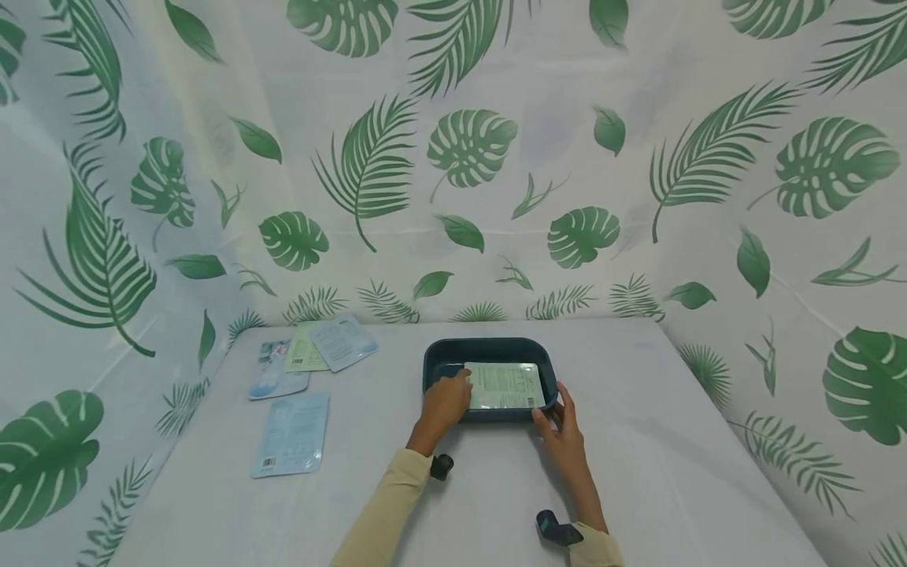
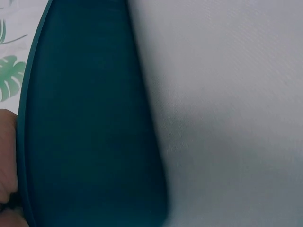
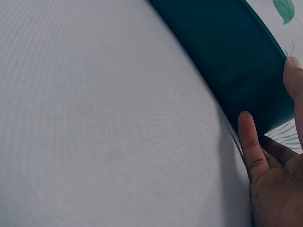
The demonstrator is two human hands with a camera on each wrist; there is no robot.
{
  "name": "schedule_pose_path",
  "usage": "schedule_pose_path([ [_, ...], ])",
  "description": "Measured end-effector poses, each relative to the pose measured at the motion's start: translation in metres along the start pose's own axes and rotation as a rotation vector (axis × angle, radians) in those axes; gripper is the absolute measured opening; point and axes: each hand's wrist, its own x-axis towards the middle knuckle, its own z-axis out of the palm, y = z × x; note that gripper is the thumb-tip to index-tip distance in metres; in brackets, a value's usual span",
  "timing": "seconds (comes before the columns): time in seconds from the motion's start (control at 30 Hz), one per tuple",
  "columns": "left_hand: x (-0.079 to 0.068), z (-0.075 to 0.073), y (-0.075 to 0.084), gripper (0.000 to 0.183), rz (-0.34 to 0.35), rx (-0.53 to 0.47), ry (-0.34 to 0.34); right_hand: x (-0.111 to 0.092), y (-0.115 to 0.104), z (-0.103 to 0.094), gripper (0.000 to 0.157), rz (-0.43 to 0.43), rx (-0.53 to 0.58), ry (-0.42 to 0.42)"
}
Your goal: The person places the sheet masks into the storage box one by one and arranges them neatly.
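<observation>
A dark teal bin (image 1: 489, 417) stands toward the back of the table. In it lies a pale green sheet mask packet (image 1: 505, 386) with printed text and a barcode. My left hand (image 1: 446, 399) reaches over the bin's front wall, and its curled fingers pinch the packet's left edge. Only part of the left hand (image 2: 7, 156) shows in the left wrist view, behind the rim. With the thumb at the rim and the fingers round the corner, my right hand (image 1: 564, 437) holds the bin's front right corner. The right wrist view shows its fingertips against the teal wall (image 3: 222, 56).
On the left of the white table (image 1: 659, 457) lie a light blue packet (image 1: 292, 435) and an overlapping group: a floral blue packet (image 1: 272, 378), a green packet (image 1: 303, 350) and a pale blue packet (image 1: 345, 343). A leaf-printed curtain (image 1: 496, 260) surrounds the table's back and sides.
</observation>
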Motion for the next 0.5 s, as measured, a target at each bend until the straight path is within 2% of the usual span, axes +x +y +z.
schedule_pose_path([
  [0.23,-0.0008,0.0011,0.0007,0.032,-0.013,-0.07,0.055,-0.0003,-0.0003,-0.0005,0.076,0.008,-0.009,0.002],
  [0.5,-0.0004,0.0009,-0.0008,0.033,-0.015,-0.065,0.049,-0.0004,-0.0004,0.0004,0.078,0.009,-0.001,0.001],
])
